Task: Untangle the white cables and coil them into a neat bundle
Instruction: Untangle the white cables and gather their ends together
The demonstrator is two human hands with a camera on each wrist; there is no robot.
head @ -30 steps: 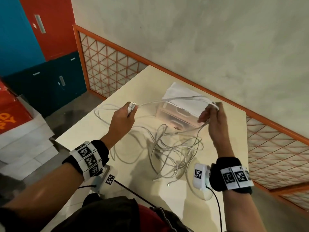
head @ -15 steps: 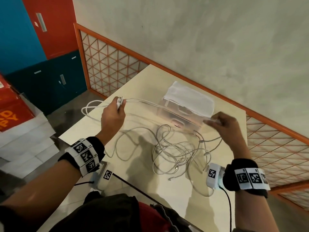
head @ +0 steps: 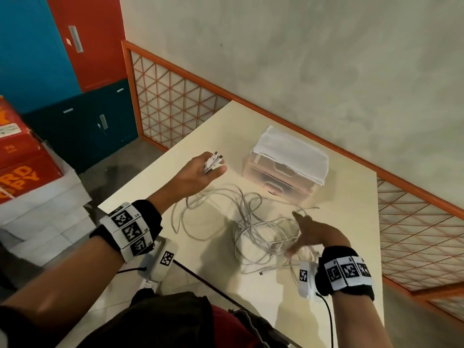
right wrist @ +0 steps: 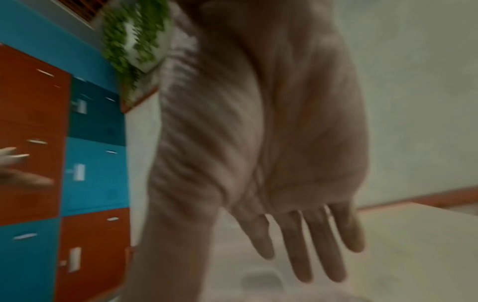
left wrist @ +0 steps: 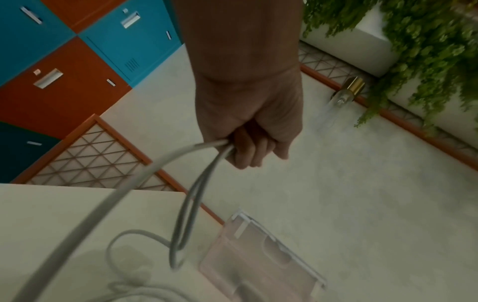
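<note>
**Cable tangle on table, ends gathered in left hand**

Cream table [head: 339, 285] stands against a grey wall, with an orange lattice rail along its far side. Lockers [head: 50, 59] in blue, red and dark teal stand at far left. A translucent drawer box [head: 283, 172] with a white top sits on the table near the wall.

White cables [head: 253, 232] lie in a loose tangle mid-table, in front of the box; several strands rise from the heap to the left hand [head: 198, 174].

Left hand: raised above the table, fingers curled round a bunch of cable ends, connectors [head: 216, 159] sticking out past the thumb.

Right hand [head: 311, 229]: fingers [right wrist: 318, 245] straight and spread, palm down, holding nothing, low over the right side of the tangle. Contact with the strands: cannot tell, motion blur.
</note>
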